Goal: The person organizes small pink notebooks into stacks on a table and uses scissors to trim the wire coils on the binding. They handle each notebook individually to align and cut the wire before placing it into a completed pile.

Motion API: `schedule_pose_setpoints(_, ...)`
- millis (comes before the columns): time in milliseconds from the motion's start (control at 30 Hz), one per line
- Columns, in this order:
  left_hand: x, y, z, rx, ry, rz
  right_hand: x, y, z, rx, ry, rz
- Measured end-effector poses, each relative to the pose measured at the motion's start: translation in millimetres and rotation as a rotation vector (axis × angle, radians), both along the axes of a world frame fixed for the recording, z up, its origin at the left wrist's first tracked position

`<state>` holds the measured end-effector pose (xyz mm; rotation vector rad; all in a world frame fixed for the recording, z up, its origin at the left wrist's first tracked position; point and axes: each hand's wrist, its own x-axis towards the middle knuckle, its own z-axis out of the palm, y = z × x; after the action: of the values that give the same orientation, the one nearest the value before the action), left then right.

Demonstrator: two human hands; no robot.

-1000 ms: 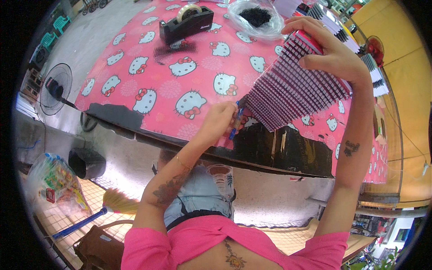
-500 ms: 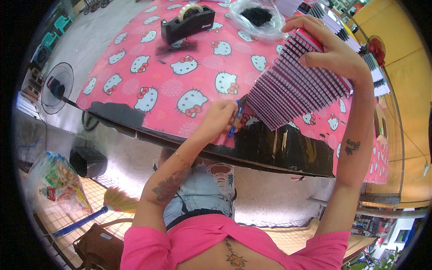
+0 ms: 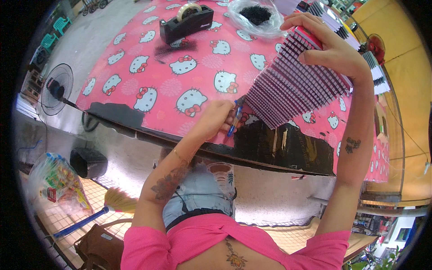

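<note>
My left hand (image 3: 221, 118) is closed around a small blue-handled tool (image 3: 236, 119) that looks like pliers. The tool's dark tip meets the lower left corner of a fanned stack of pale strips (image 3: 292, 85), lined with rows of short black bits. My right hand (image 3: 330, 49) grips the stack's far end, thumb on top and fingers over the red edge. The stack slants across the table's right side, its near corner over a dark torn patch. What the tool's tip bites on is too small to tell.
A pink patterned cover (image 3: 171, 85) lies on the table. Toward the back are a black tape dispenser (image 3: 186, 27), a dark mesh-like piece (image 3: 175, 50) and a clear plastic bag (image 3: 256, 18) of black bits. More pale stacks (image 3: 335, 22) lie at the far right. A fan (image 3: 57, 89) stands left.
Almost nothing has moved. The left hand and tool have shifted very slightly, and the fingers appear a little looser on the handles. The right hand keeps its grip on the stack.
</note>
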<state>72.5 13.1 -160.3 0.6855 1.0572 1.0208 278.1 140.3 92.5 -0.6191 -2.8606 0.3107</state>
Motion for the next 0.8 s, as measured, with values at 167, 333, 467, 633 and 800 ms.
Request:
schedule_pose_setpoints(167,8.5,-2.9,1.8,0.694,1.110,0.005,-1.7,-0.5,3.2,0.015,-0.081,-0.016)
schedule_pose_setpoints(333,-0.8,0.0,12.5,0.421,0.850,-0.082,0.8,1.5,-1.5,0.006,-0.004,-0.002)
schedule_pose_setpoints(467,-5.7,-2.9,12.8,-0.019,0.068,-0.069,-0.9,-0.2,0.7,0.057,-0.012,0.014)
schedule_pose_setpoints(633,-6.5,4.6,-2.9,0.062,0.190,-0.079,-3.3,-4.0,6.0,-0.054,-0.071,-0.041)
schedule_pose_setpoints(800,-1.5,7.3,-5.2,0.509,0.997,-0.119,-3.2,-3.0,3.9,-0.011,-0.078,-0.046)
